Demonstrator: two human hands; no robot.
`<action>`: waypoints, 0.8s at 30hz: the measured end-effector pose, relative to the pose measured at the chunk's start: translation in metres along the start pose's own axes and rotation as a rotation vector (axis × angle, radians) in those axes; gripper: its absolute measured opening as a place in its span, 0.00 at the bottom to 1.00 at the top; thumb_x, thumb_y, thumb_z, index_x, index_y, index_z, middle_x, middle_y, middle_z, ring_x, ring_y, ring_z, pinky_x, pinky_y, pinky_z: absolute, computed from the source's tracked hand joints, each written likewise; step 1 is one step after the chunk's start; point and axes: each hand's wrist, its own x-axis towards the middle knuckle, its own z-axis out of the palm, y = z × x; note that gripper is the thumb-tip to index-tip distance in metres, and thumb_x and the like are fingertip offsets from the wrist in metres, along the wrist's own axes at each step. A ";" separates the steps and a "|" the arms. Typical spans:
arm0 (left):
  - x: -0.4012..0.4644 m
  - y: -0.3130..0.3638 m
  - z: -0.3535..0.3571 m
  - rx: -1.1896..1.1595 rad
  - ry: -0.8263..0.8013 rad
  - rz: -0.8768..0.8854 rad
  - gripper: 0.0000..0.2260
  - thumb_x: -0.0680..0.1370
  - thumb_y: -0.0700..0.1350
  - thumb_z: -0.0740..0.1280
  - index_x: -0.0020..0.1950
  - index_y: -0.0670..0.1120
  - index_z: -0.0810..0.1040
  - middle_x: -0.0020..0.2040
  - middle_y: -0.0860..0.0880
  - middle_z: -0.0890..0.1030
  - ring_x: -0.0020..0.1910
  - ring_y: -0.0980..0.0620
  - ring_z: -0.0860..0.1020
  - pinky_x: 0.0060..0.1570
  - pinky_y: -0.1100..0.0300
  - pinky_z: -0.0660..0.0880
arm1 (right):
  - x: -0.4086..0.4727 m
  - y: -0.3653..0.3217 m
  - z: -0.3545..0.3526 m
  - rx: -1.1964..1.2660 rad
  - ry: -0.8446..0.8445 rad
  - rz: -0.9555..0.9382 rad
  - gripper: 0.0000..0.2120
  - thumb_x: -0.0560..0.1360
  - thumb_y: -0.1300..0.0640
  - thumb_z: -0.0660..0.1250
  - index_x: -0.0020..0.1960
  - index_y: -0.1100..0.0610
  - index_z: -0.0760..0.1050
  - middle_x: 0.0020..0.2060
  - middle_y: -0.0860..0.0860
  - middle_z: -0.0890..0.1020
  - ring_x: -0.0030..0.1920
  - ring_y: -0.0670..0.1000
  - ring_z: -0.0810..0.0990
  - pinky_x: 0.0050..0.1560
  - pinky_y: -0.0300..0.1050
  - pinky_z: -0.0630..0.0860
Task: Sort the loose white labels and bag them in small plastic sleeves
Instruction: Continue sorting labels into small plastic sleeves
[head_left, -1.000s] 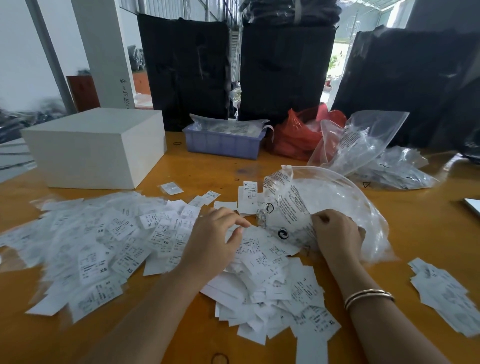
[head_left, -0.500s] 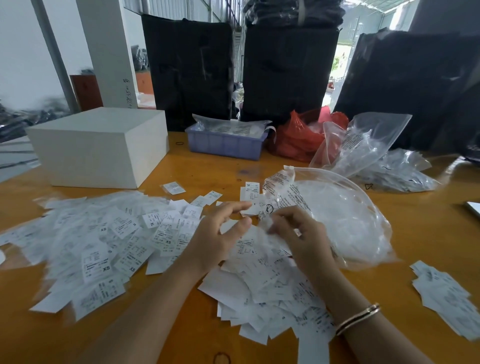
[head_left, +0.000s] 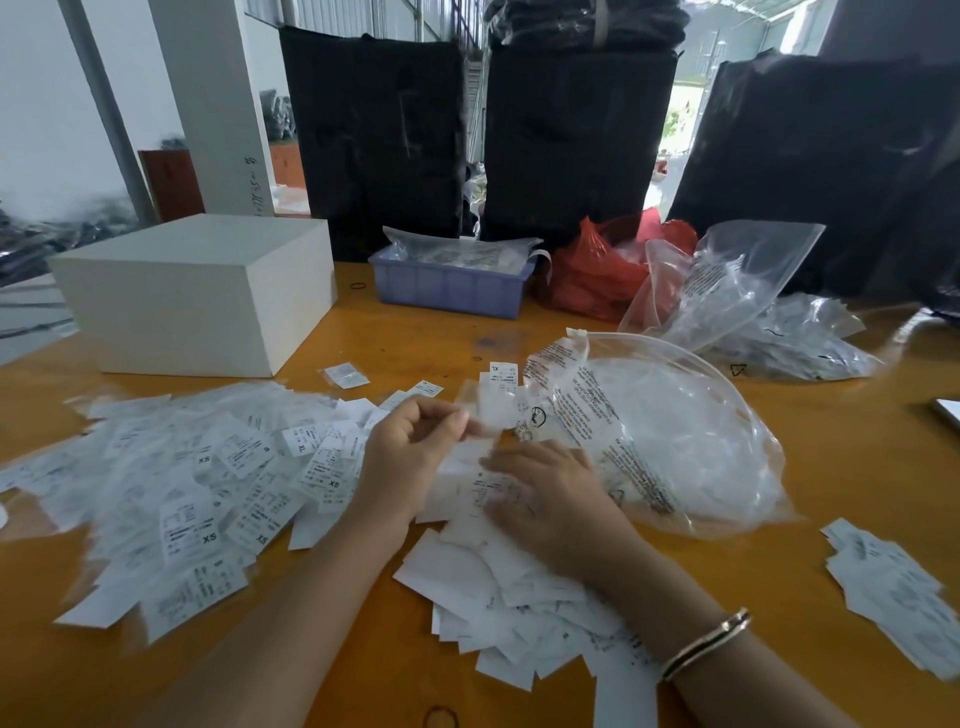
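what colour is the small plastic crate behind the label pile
Pale purple-blue crate, clearest in the head view.

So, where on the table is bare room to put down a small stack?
Bare wood shows between the big clear bag and the right label pile, and between the white box and blue tray. Around both hands the labels crowd the table.
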 end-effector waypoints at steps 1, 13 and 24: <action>0.001 0.000 0.000 -0.019 0.023 -0.022 0.01 0.77 0.42 0.67 0.47 0.48 0.77 0.39 0.58 0.84 0.41 0.62 0.81 0.39 0.72 0.75 | 0.000 0.000 0.002 -0.082 -0.038 -0.043 0.23 0.75 0.39 0.59 0.69 0.43 0.67 0.65 0.38 0.72 0.63 0.40 0.65 0.62 0.41 0.53; 0.000 0.003 -0.001 -0.051 0.078 -0.136 0.04 0.76 0.48 0.68 0.46 0.55 0.82 0.39 0.61 0.83 0.43 0.61 0.80 0.39 0.70 0.74 | -0.001 -0.008 0.000 -0.188 0.002 -0.085 0.20 0.75 0.40 0.57 0.63 0.44 0.74 0.55 0.42 0.76 0.57 0.46 0.72 0.60 0.46 0.58; 0.000 0.004 0.001 -0.067 0.075 -0.085 0.05 0.77 0.50 0.67 0.45 0.50 0.78 0.36 0.57 0.83 0.35 0.59 0.81 0.31 0.70 0.75 | 0.000 -0.007 -0.006 0.453 0.068 0.217 0.05 0.74 0.51 0.69 0.48 0.44 0.74 0.47 0.39 0.78 0.47 0.35 0.75 0.42 0.28 0.70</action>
